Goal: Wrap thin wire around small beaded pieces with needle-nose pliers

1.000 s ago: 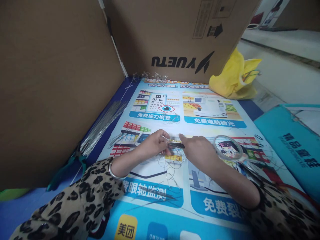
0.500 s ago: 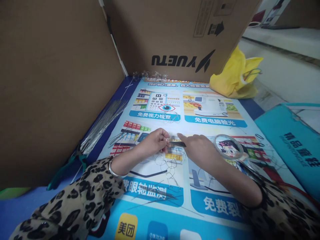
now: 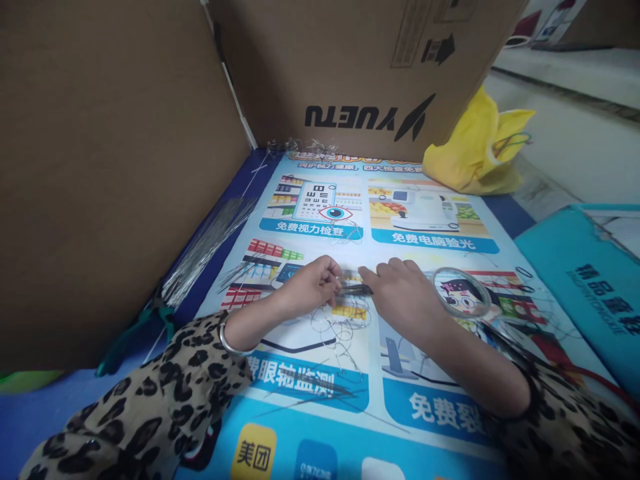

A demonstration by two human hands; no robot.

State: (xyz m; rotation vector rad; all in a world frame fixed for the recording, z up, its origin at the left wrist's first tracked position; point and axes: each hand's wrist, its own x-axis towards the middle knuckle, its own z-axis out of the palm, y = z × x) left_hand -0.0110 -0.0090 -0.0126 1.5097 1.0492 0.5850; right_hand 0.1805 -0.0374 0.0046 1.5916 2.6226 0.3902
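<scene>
My left hand (image 3: 316, 285) is closed, thumb and fingers pinching a thin wire whose end is too small to make out well. Wrapped in my right hand (image 3: 403, 292) are needle-nose pliers (image 3: 358, 289); only their dark, narrow jaws show, pointing left at the left fingertips. The handles are hidden by the palm. Bent wire loops (image 3: 344, 337) hang or lie just below the jaws, over the printed poster (image 3: 345, 257). Nearer to me, several short straight wires (image 3: 325, 390) are scattered on the poster.
A bundle of straight wires (image 3: 207, 250) lies at the left, beside green-handled pliers (image 3: 137, 333). Cardboard (image 3: 270, 73) walls off the left and back. To the right are a tape roll (image 3: 486, 300), a yellow bag (image 3: 470, 163) and a teal box (image 3: 575, 267). More twisted wire (image 3: 305, 147) sits at the back.
The hands stay nearly in place, with the left fingers slightly shifted around the wire at the plier jaws. The view has moved a little.
</scene>
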